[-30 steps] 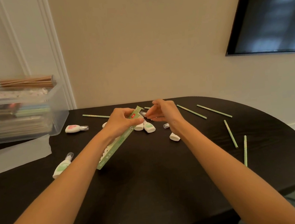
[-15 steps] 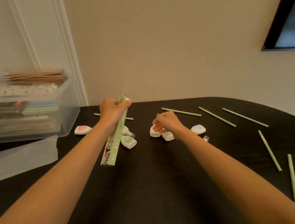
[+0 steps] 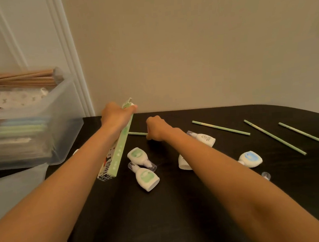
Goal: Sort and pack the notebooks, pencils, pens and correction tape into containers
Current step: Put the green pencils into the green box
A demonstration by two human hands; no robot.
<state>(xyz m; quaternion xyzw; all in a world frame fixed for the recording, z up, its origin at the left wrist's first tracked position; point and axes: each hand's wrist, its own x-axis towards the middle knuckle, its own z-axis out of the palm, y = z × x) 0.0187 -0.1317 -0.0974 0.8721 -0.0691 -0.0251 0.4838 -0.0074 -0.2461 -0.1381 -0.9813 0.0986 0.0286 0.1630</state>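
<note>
My left hand [image 3: 115,115] grips a long green pencil box [image 3: 119,153] near its open top end, tilted up off the dark table [image 3: 182,215]. My right hand [image 3: 155,128] is closed over the end of a green pencil [image 3: 136,133] lying near the table's back edge. Several white correction tapes lie around: two green-labelled ones [image 3: 137,155] [image 3: 147,178], a blue-labelled one [image 3: 251,158], one [image 3: 204,137] behind my right forearm and one [image 3: 183,163] partly hidden under it. Three more green pencils [image 3: 221,128] [image 3: 274,136] [image 3: 310,136] lie at the right.
A clear plastic bin [image 3: 59,129] stands at the left with stacked notebooks [image 3: 18,129] inside and wooden pencils [image 3: 18,80] on top. Its lid [image 3: 16,191] lies in front. A small clear cap [image 3: 266,175] sits beside my right arm. The wall is close behind.
My right hand has moved away from the correction tapes, back and left to the green pencil. My left hand has lifted the box farther back. The view has swung left.
</note>
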